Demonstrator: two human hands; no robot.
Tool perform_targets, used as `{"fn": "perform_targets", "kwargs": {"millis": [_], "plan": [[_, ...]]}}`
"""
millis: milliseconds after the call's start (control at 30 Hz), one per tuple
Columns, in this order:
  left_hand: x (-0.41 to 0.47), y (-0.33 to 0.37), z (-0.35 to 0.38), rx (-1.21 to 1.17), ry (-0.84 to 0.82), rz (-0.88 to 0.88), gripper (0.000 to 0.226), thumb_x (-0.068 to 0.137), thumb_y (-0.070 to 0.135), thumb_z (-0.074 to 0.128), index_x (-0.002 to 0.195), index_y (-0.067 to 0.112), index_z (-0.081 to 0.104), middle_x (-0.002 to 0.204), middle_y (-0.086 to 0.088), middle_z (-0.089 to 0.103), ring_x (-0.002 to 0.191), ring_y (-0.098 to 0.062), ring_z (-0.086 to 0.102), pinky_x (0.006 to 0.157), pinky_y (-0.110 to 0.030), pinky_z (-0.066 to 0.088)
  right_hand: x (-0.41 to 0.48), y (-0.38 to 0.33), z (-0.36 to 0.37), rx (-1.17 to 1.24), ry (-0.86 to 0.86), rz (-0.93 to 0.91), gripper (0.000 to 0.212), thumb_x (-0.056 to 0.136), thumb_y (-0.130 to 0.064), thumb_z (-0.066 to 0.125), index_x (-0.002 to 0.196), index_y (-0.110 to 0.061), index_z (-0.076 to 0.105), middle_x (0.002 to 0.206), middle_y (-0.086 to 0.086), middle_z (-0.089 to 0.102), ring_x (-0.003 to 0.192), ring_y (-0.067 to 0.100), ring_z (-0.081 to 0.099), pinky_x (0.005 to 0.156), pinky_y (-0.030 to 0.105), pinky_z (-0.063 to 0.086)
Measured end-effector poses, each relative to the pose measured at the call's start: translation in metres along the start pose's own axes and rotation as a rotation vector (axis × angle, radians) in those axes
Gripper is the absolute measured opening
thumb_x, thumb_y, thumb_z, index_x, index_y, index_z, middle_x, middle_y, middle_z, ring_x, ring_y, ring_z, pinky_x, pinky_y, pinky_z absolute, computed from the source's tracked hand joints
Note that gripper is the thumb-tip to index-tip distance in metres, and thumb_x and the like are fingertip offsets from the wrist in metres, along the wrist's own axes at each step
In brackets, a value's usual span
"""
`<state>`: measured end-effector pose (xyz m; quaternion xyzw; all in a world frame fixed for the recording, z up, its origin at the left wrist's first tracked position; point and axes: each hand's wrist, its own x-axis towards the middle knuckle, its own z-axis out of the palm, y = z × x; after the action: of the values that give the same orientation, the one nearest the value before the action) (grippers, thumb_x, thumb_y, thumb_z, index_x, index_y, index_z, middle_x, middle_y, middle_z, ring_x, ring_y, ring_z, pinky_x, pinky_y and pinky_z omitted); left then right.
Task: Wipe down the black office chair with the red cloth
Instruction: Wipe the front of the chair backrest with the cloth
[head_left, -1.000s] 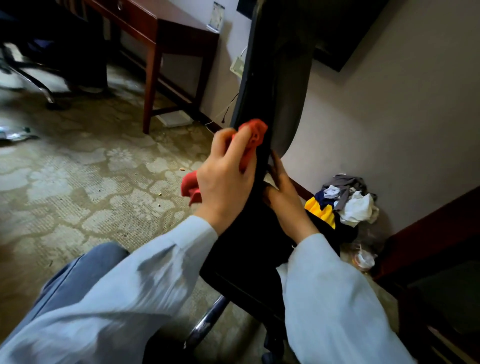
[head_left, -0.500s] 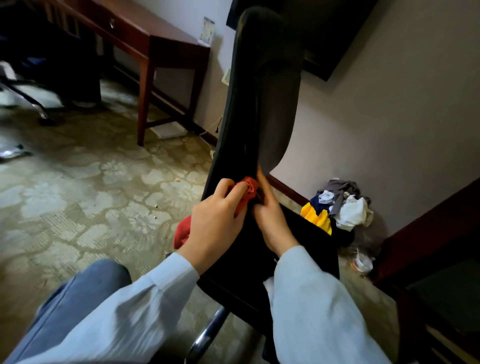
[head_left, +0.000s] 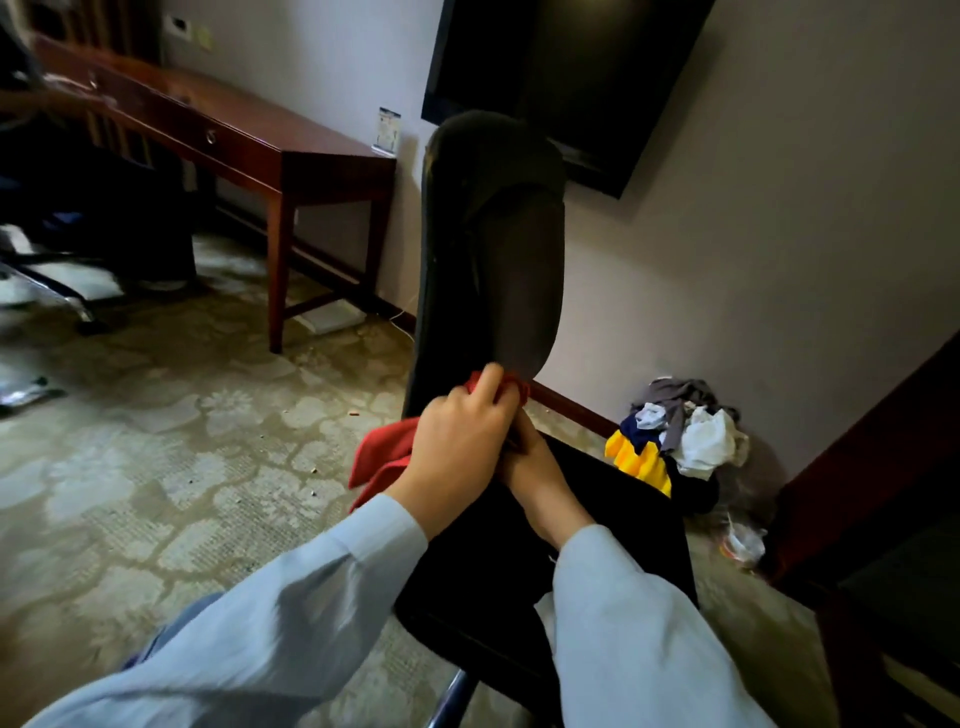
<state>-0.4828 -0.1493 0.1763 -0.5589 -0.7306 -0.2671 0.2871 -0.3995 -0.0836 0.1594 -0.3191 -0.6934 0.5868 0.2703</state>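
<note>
Pinching the red cloth (head_left: 385, 456) against the black office chair (head_left: 493, 260), the left hand (head_left: 457, 447) half-hides the right hand (head_left: 536, 480), grip unclear.

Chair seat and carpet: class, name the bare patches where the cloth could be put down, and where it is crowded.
Free: the black chair's seat between the right hand and the clothes pile; the carpet between chair and desk. Crowded: the seat-back crease, where the left hand grips the red cloth beside the right.
</note>
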Motion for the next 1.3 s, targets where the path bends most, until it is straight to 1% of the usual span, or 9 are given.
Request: {"fn": "perform_targets", "kwargs": {"millis": [100,233,433,700,800,933,1033,1133,1300], "plan": [[0.004,-0.012,-0.012,-0.172,-0.023,-0.016,0.027,0.070,0.019,0.071,0.096,0.017,0.065,0.092,-0.008,0.055,0.047,-0.026,0.056,0.035,-0.026,0.034,-0.002,-0.001,-0.003,-0.016,-0.010,-0.029,0.055,0.090,0.012,0.038,0.123,-0.031,0.051,0.123,0.004,0.061,0.116,0.018,0.057,0.102,0.036,0.044],[0.042,-0.033,-0.061,-0.122,0.185,-0.005,0.027,0.080,0.017,0.068,0.106,0.016,0.065,0.096,-0.011,0.057,0.050,-0.027,0.055,0.040,-0.025,0.032,0.008,-0.017,-0.008,-0.037,0.062,-0.045,0.055,0.087,0.017,0.035,0.103,-0.031,0.057,0.109,0.002,0.063,0.110,0.021,0.057,0.101,0.034,0.043],[0.107,-0.060,-0.109,0.000,0.282,-0.034,0.024,0.085,0.022,0.064,0.108,0.016,0.065,0.104,-0.013,0.059,0.051,-0.031,0.058,0.048,-0.025,0.029,0.014,-0.067,-0.002,-0.111,-0.008,-0.117,0.058,0.094,0.003,0.038,0.142,-0.028,0.032,0.127,-0.012,0.043,0.121,0.005,0.039,0.110,0.028,0.030],[0.084,-0.064,-0.086,0.118,0.043,0.170,0.022,0.078,0.021,0.067,0.098,0.013,0.066,0.100,-0.013,0.058,0.047,-0.028,0.056,0.038,-0.024,0.030,0.010,-0.074,0.004,-0.161,-0.048,-0.155,0.054,0.094,-0.003,0.041,0.140,-0.030,0.037,0.136,-0.007,0.047,0.128,0.010,0.041,0.111,0.032,0.031],[0.085,-0.075,-0.091,0.002,0.072,0.240,0.031,0.083,0.033,0.046,0.103,0.019,0.065,0.098,-0.010,0.057,0.048,-0.027,0.057,0.038,-0.026,0.039,0.007,-0.076,0.002,-0.173,-0.056,-0.160,0.051,0.094,-0.003,0.043,0.138,-0.029,0.040,0.131,-0.009,0.049,0.126,0.010,0.043,0.109,0.028,0.033],[0.106,-0.091,-0.107,-0.218,0.248,-0.029,0.030,0.087,0.029,0.060,0.116,0.020,0.060,0.114,-0.010,0.053,0.075,-0.033,0.062,0.062,-0.032,0.044,0.008,-0.084,0.007,-0.204,-0.037,-0.179,0.054,0.093,-0.004,0.043,0.141,-0.029,0.038,0.137,-0.005,0.047,0.127,0.012,0.044,0.109,0.031,0.035],[0.120,-0.091,-0.108,-0.445,0.196,-0.221,0.039,0.088,0.031,0.058,0.126,0.024,0.052,0.117,-0.006,0.056,0.097,-0.026,0.058,0.079,-0.028,0.035,0.008,-0.092,0.014,-0.238,-0.027,-0.194,0.061,0.091,0.000,0.039,0.143,-0.031,0.033,0.138,-0.008,0.044,0.119,0.006,0.047,0.100,0.022,0.040],[0.120,-0.091,-0.105,-0.542,0.212,-0.238,0.031,0.086,0.029,0.060,0.116,0.022,0.058,0.102,-0.003,0.064,0.090,-0.017,0.058,0.077,-0.025,0.036,0.005,-0.096,0.019,-0.250,-0.010,-0.195,0.065,0.089,0.002,0.038,0.144,-0.033,0.030,0.136,-0.011,0.042,0.108,-0.003,0.049,0.089,0.011,0.040],[0.120,-0.092,-0.111,-0.671,0.200,-0.258,0.022,0.084,0.021,0.061,0.106,0.015,0.062,0.093,-0.002,0.065,0.078,-0.009,0.058,0.065,-0.006,0.041,-0.002,-0.096,0.028,-0.246,-0.002,-0.205,0.067,0.087,0.000,0.039,0.144,-0.034,0.030,0.145,-0.002,0.040,0.130,0.014,0.042,0.109,0.037,0.036]]}}
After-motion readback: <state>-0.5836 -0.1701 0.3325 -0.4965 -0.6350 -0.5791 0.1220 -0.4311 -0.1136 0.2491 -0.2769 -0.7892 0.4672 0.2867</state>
